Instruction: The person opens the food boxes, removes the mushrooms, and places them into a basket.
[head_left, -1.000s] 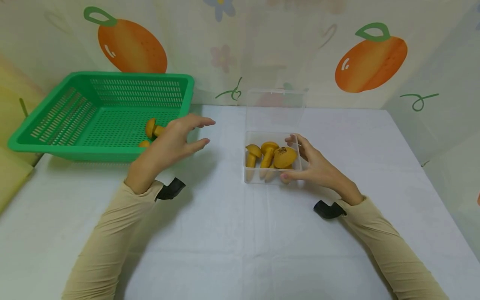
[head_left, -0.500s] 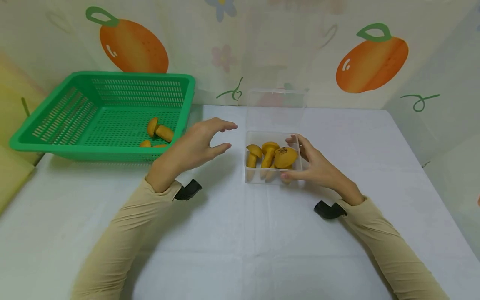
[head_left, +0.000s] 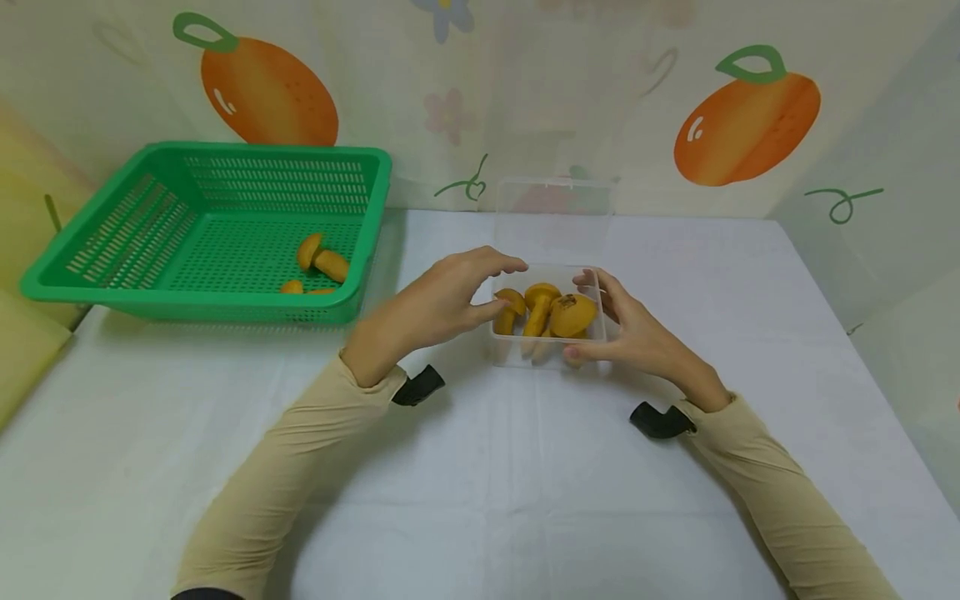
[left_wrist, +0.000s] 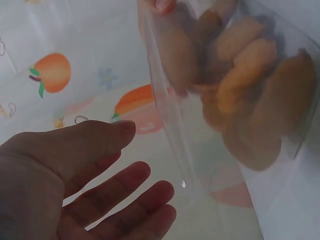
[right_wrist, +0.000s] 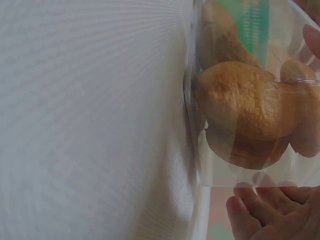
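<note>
A clear plastic box (head_left: 517, 358) with its lid (head_left: 555, 225) raised at the back stands on the table, holding several yellow-brown mushrooms (head_left: 573, 317). My right hand (head_left: 645, 337) grips the box's right end, thumb on the near wall and fingers around the far side. At the left end hovers my left hand (head_left: 442, 304), thumb and fingers spread, with nothing in it; in the head view its thumb overlaps the leftmost mushroom (head_left: 513, 302). The left wrist view shows a gap between this hand and the box wall (left_wrist: 175, 145). Through the wall, the right wrist view shows a large cap (right_wrist: 245, 100).
A green perforated basket (head_left: 187, 297) stands at the left, with a few mushrooms (head_left: 330, 264) near its right front corner. White cloth (head_left: 480, 483) covers the table. Behind it hangs a curtain (head_left: 600, 100) printed with orange fruit.
My left hand has moved right, from beside the green basket to the box's left end, its fingers still spread. The right hand and the box have stayed in place.
</note>
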